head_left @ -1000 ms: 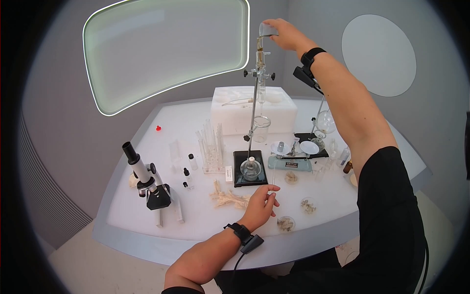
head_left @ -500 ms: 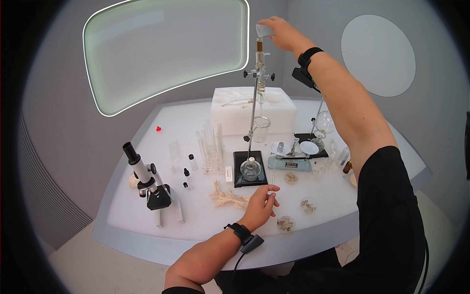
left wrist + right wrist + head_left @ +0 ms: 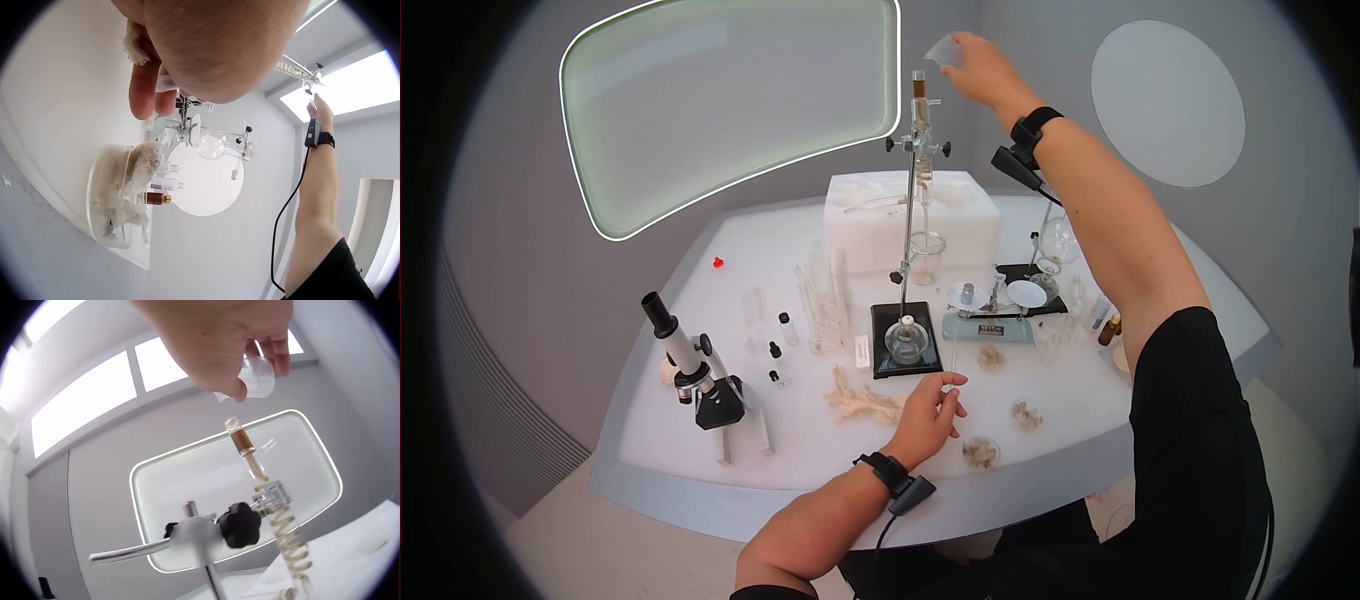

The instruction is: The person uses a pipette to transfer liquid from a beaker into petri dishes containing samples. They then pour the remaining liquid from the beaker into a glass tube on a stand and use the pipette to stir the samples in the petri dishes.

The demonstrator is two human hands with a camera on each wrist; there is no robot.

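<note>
Sleeves [image 3: 1200, 400] are short and black; black wrist straps [image 3: 1034, 125] carry cabled cameras [image 3: 914, 495].

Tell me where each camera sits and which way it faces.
Head: on the head, facing forward and down at the table; left hand and right hand show.
Left wrist: faces across the table past the left hand to a glass dish; right arm shows.
Right wrist: faces past the right hand to the coiled glass tube.
Head and right wrist share cup and tube.
</note>
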